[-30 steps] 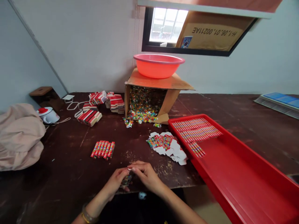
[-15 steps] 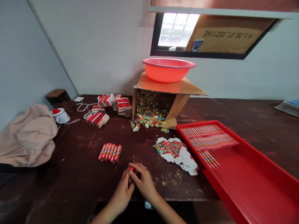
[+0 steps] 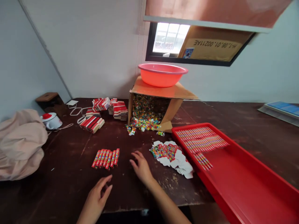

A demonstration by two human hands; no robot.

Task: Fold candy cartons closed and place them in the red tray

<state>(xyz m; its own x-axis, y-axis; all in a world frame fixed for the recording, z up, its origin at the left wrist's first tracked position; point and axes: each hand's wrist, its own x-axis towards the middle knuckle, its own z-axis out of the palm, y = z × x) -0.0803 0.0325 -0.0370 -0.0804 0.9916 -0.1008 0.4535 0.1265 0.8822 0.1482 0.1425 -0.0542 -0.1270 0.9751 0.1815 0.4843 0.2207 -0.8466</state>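
A row of several small red candy boxes [image 3: 106, 158] lies side by side on the dark table. Just below that row is my left hand [image 3: 99, 191], fingers apart and holding nothing. My right hand [image 3: 140, 166] hovers to the right of the row, its fingers spread and nothing in them. Flat unfolded white-and-red cartons [image 3: 179, 161] lie in a loose fan to its right, with colourful wrapped candy packets [image 3: 158, 151] at their left end. A red tray [image 3: 235, 183] on the right holds tidy rows of filled candy boxes [image 3: 203, 144].
A cardboard box [image 3: 177, 109] on its side spills wrapped candies [image 3: 147, 116]; a pink basin [image 3: 163, 76] rests on it. Bundled flat cartons [image 3: 92, 124], a white mug [image 3: 51, 121] and beige cloth [image 3: 21, 144] are at the left. A blue-topped stack [image 3: 282, 110] lies far right.
My hands have moved apart, letting go of the small red box they held together. The row of boxes on the table has one more at its right end. The view has shifted slightly.
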